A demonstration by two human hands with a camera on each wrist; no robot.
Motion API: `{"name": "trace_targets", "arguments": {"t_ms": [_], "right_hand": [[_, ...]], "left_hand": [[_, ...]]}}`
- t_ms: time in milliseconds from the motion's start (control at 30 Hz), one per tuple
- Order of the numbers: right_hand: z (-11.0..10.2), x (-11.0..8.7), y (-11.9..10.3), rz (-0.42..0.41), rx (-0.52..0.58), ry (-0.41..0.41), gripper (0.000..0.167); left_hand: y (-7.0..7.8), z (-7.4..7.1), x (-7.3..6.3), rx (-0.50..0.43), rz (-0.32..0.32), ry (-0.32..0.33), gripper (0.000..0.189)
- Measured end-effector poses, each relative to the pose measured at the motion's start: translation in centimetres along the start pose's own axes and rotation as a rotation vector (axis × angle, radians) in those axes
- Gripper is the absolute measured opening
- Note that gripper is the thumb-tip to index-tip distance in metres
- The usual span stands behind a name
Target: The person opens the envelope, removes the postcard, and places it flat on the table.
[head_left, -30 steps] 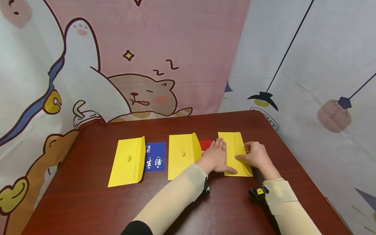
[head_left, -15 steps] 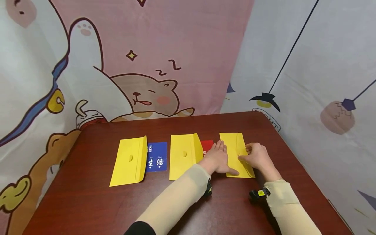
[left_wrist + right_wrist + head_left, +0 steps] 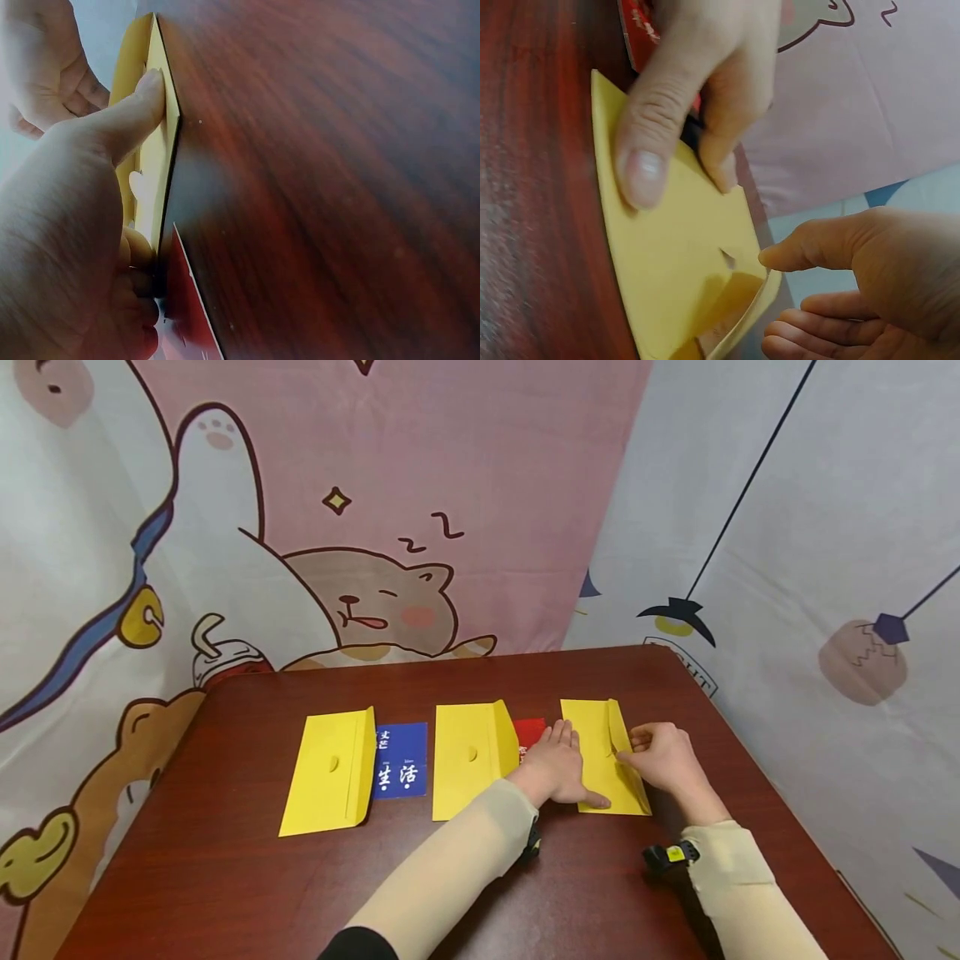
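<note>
A yellow envelope lies on the right of the table in the head view, its slotted flap partly raised along the right side. My left hand rests on the envelope's left edge, fingers straight and thumb spread along the near end. At the flap, my right hand touches the edge with its thumb tip. In the right wrist view a gap shows between that thumb and the loosely curled fingers. The opening under the flap is partly visible there. A red card is partly hidden behind my left hand.
Two more yellow envelopes lie to the left, one in the middle and one at far left. Between them is a blue card with white characters. A printed cloth hangs behind the brown table.
My right hand has shifted slightly right, and the envelope's flap has come up with its thumb. My left hand stays in place on the envelope.
</note>
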State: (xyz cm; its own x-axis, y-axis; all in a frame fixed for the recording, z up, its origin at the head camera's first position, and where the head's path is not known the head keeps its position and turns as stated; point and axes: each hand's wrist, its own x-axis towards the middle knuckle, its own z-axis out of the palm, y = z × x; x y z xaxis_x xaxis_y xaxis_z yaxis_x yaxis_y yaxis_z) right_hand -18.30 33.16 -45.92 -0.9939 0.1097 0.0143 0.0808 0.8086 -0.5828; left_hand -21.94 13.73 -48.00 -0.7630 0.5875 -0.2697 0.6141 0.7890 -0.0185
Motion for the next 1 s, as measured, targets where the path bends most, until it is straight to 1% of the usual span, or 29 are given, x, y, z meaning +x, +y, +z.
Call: {"name": "trace_targets", "arguments": {"t_ms": [100, 333, 467, 633, 1000], "right_hand": [[-0.6, -0.2, 0.1, -0.005, 0.014, 0.025, 0.053], [-1.7, -0.5, 0.6, -0.002, 0.002, 0.138, 0.045], [-1.9, -0.6, 1.1, 0.002, 0.003, 0.182, 0.043], [-2.0, -0.6, 1.3, 0.012, 0.002, 0.204, 0.037], [-1.7, -0.1, 2.1, 0.008, -0.019, 0.208, 0.027]], "left_hand": [[0.0, -0.1, 0.0, -0.008, -0.003, -0.004, 0.127], [0.1, -0.1, -0.1, -0.017, -0.01, -0.003, 0.127], [0.1, 0.1, 0.1, -0.009, -0.003, 0.007, 0.126], [0.0, 0.1, 0.0, -0.018, -0.001, 0.013, 0.126], [0.0, 0.1, 0.0, -0.039, -0.001, 0.009, 0.126]]}}
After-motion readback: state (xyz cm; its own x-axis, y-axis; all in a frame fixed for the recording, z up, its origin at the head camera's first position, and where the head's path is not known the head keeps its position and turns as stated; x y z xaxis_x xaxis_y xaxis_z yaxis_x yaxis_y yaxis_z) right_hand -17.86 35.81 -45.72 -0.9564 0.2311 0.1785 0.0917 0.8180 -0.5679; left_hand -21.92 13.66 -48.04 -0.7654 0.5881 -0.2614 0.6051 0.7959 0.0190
